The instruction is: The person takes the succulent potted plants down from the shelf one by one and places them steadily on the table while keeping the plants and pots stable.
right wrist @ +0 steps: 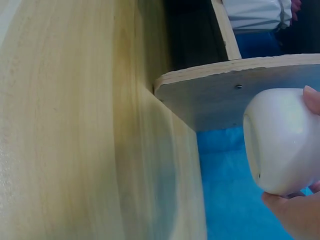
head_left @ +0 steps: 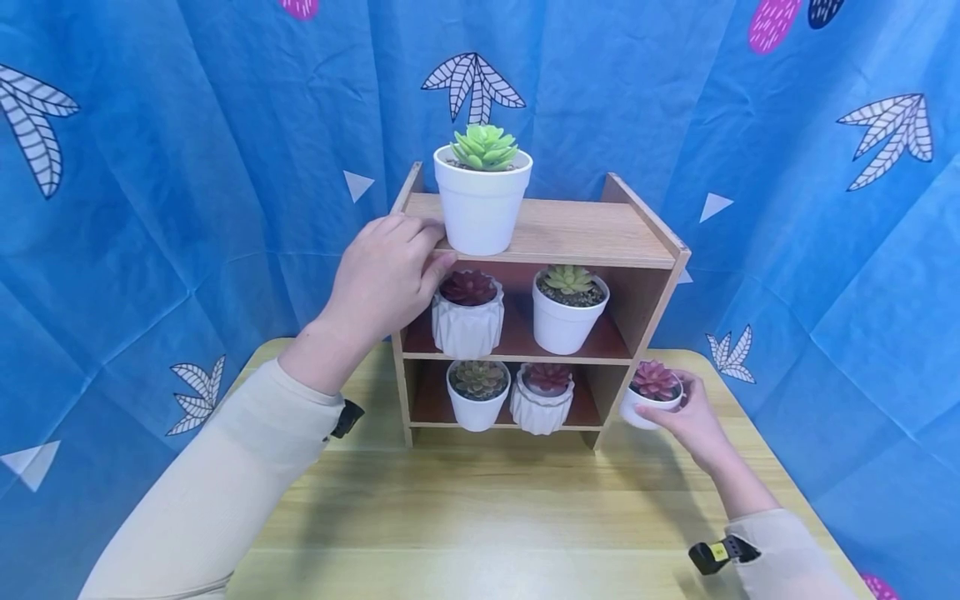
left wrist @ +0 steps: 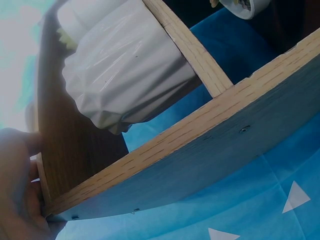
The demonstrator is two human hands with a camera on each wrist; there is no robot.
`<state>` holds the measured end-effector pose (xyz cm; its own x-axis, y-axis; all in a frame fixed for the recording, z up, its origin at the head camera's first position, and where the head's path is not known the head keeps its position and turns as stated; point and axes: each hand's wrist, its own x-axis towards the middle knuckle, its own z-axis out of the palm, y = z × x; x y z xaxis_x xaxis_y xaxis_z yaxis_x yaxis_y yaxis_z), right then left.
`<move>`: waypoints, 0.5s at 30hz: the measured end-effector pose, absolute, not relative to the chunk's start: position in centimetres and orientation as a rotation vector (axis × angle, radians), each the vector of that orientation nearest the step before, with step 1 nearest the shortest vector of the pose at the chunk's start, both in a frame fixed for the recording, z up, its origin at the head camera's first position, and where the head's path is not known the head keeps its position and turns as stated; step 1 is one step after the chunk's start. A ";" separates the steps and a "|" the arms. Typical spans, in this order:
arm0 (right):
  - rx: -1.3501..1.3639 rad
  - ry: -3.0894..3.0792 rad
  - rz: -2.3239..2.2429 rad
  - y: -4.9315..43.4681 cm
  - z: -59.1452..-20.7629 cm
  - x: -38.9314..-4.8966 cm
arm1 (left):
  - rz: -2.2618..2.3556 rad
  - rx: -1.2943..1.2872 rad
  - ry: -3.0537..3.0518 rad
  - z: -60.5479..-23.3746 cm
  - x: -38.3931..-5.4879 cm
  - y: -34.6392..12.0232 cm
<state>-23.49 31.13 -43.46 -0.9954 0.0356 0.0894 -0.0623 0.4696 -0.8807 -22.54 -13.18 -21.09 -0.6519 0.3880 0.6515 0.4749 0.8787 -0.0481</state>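
My left hand (head_left: 390, 267) grips the top board at the left front corner of a small wooden shelf (head_left: 585, 233). The fingers lie over the board and the thumb is at its front edge. Close by on that board stands a white pot with a green succulent (head_left: 483, 200). My right hand (head_left: 693, 417) holds a small white pot with a pink-red succulent (head_left: 651, 396), off the table to the right of the shelf. In the right wrist view this pot (right wrist: 282, 142) appears beside the outer side panel, with fingers and thumb on its wall.
The middle tier holds a faceted white pot with a dark red succulent (head_left: 468, 317) and a smooth white pot (head_left: 567, 312). Below them are another smooth pot (head_left: 477, 400) and a faceted pot (head_left: 542, 404). A blue patterned curtain (head_left: 262, 167) surrounds the wooden table (head_left: 465, 508).
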 end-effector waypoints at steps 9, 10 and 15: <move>0.034 -2.600 1.589 30.8 -44.6 -23.7 | -0.162 -0.610 -2.356 -21.2 -22.6 -13.1; 0.034 -2.601 1.586 30.8 -44.7 -23.8 | -0.164 -0.608 -2.357 -21.2 -22.6 -13.1; 0.025 -2.603 1.599 30.8 -45.2 -24.0 | -0.161 -0.607 -2.354 -21.1 -22.5 -13.1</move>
